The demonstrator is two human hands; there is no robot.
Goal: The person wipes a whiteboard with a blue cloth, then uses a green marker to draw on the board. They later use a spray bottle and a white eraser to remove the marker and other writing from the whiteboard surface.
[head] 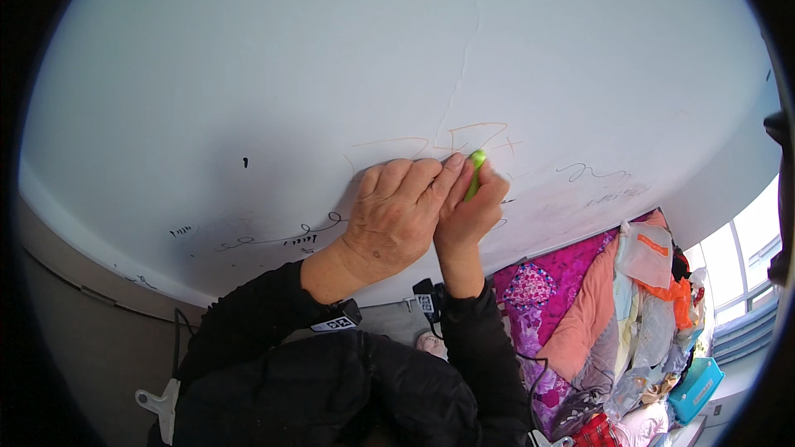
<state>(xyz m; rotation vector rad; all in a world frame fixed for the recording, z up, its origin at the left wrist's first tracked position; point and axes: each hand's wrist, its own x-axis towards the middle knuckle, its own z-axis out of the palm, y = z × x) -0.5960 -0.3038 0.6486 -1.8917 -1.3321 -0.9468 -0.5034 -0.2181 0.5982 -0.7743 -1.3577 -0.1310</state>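
My right hand point(473, 205) holds a bright green object point(477, 175), its kind hidden by the fingers, against a white wall point(348, 62). My left hand point(397, 214) lies beside it with its fingertips on the wall, touching the right hand; whether it also grips the green object I cannot tell. Thin orange lines point(478, 126) run above and around the fingertips. Black scribbles point(279, 240) spread to the left, and a dark wavy line point(593, 172) is at the right. A fine crack point(463, 62) runs up the wall from near the hands.
At the lower right a bed with magenta patterned bedding point(574, 267) bears a salmon-coloured blanket point(577, 316), plastic bags point(646, 251) and clothes. A turquoise basket point(695, 391) stands near the window point(742, 248). Cables hang by both of my sleeves.
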